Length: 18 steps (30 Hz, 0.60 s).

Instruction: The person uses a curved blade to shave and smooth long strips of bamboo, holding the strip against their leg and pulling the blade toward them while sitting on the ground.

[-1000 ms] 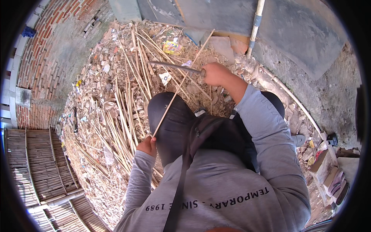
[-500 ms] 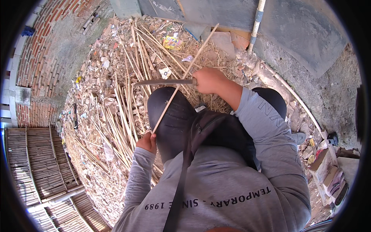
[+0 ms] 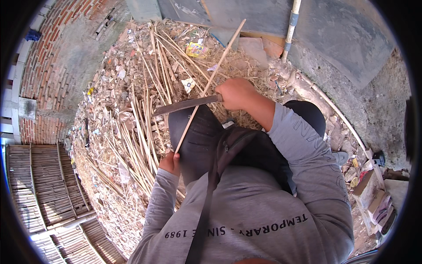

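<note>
My left hand (image 3: 169,163) is closed around the near end of a long, thin bamboo strip (image 3: 224,57). From there the strip slants up and away to the right, over my knee. In my right hand (image 3: 235,93) is the handle of a machete (image 3: 184,105), its long dark blade pointing left. The blade crosses the strip near its middle, its flat side partly turned up. Beside my left knee many pale bamboo strips (image 3: 140,132) lie in a loose pile, and more strips (image 3: 161,61) lie farther ahead.
Rubble, shavings and litter cover the ground, among them a yellow wrapper (image 3: 196,49). A brick wall (image 3: 55,66) and a bamboo slat panel (image 3: 44,182) stand at left. Ahead are grey sheets (image 3: 255,13) and an upright pipe (image 3: 291,31); a wooden box (image 3: 371,198) sits at right.
The machete blade has tilted, its tip lower and nearer to me, with more of its flat side showing. The strip's far end has shifted slightly up and left.
</note>
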Tool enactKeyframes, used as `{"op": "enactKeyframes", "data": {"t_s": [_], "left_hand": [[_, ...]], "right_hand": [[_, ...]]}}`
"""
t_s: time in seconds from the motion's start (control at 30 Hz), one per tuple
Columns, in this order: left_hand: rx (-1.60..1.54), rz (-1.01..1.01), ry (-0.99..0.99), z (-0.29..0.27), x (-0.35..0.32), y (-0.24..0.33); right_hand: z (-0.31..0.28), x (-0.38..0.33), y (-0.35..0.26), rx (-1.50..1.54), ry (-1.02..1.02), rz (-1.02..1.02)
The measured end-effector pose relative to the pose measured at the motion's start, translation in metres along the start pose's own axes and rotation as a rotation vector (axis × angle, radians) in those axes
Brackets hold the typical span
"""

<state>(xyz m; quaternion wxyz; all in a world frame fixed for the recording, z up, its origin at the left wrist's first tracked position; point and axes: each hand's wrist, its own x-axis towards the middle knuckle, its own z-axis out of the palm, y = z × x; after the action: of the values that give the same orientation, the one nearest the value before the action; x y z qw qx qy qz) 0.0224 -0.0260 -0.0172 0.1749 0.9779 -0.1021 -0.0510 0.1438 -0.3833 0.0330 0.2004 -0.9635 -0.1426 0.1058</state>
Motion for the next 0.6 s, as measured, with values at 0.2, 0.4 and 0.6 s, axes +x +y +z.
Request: {"op": "enactKeyframes", "data": {"t_s": [0.2,0.4,0.6], "left_hand": [[0.040,-0.007,-0.069,-0.022,0.014,0.009],[0.043,-0.046,-0.045,-0.021,0.002,0.016],[0.109,-0.063,-0.060,-0.024,0.014,0.032]], "right_hand": [[0.016,0.030,0.097,0.221,0.225,0.290],[-0.002,-0.003,0.013,0.063,0.055,0.080],[0.006,0.017,0.088,0.095,0.126,0.287]]}}
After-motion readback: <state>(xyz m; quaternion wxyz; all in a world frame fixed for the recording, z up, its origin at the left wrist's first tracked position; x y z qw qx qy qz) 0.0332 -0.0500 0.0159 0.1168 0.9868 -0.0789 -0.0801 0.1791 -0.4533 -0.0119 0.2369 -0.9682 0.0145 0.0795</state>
